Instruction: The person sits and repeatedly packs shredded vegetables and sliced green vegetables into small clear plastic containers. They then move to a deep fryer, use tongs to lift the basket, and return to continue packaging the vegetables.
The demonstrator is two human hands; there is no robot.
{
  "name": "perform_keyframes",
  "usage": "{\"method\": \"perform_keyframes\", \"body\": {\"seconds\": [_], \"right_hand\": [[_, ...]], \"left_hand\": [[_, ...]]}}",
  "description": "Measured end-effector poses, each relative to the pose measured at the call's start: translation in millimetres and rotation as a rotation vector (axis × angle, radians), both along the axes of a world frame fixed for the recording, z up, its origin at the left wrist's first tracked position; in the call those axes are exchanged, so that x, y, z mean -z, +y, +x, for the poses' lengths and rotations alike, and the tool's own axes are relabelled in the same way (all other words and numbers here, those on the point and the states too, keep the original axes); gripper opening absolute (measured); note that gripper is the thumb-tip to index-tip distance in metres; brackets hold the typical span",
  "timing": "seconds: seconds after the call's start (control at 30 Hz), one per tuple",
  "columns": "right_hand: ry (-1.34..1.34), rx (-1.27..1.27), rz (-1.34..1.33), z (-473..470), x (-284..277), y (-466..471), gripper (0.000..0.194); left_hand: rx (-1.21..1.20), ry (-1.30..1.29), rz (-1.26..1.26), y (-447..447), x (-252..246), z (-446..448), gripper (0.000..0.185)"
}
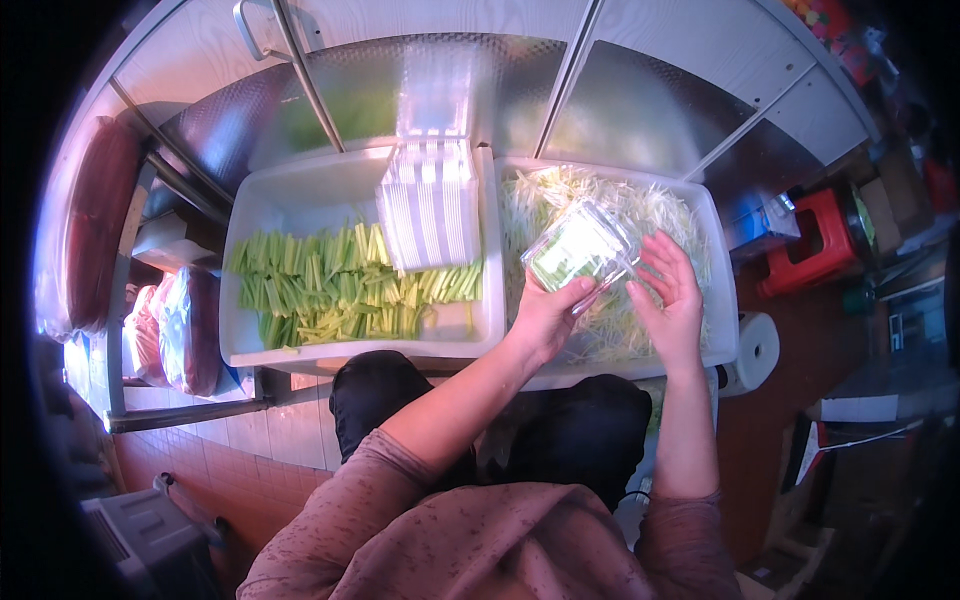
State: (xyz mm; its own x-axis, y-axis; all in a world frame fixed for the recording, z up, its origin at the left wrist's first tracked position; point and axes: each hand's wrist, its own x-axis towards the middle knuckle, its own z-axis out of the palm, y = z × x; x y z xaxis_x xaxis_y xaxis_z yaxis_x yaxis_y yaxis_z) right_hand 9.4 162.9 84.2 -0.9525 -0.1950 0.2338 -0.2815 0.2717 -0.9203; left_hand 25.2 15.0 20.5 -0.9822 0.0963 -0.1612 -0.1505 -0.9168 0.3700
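Note:
My left hand (551,311) grips a clear plastic clamshell box (579,247) with green cut vegetable inside; glare hides much of its lid. Beside the box's right edge, my right hand (666,304) is raised with its fingers apart. Whether its fingertips touch the box I cannot tell. Under both hands is a white plastic tub (720,300) of pale shredded vegetable (570,180). The left white tub (259,199) holds cut green stalks (322,274), which look like celery. A nested stack of clear clamshell boxes (431,206) stands over that tub's right part.
Cabinet doors with metal panels (360,97) rise behind the tubs. At the left, a shelf frame (191,414) holds wrapped packages (187,330). A red plastic stool (814,240) and a white roll (756,351) are at the right. My knees (382,394) are close below the tubs.

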Motion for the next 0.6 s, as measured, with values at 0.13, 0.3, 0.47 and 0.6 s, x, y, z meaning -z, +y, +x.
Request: {"method": "perform_keyframes", "body": {"seconds": [0.13,0.3,0.47,0.6], "right_hand": [[0.025,0.141,-0.074,1.8,22.3,-6.2,0.041],[0.129,0.226,-0.049,4.4,21.2,-5.2,0.013],[0.263,0.302,-0.015,-0.4,-24.5,1.1,0.008],[0.496,0.218,0.286,-31.2,-34.6,-17.5,0.012]], "left_hand": [[-0.022,-0.013,-0.032,4.3,9.3,0.4,0.058],[-0.043,-0.033,-0.059,2.5,14.3,1.6,0.057],[-0.002,0.005,0.027,-2.1,15.8,-1.6,0.061],[0.011,0.071,0.098,-1.9,19.0,0.6,0.068]]}}
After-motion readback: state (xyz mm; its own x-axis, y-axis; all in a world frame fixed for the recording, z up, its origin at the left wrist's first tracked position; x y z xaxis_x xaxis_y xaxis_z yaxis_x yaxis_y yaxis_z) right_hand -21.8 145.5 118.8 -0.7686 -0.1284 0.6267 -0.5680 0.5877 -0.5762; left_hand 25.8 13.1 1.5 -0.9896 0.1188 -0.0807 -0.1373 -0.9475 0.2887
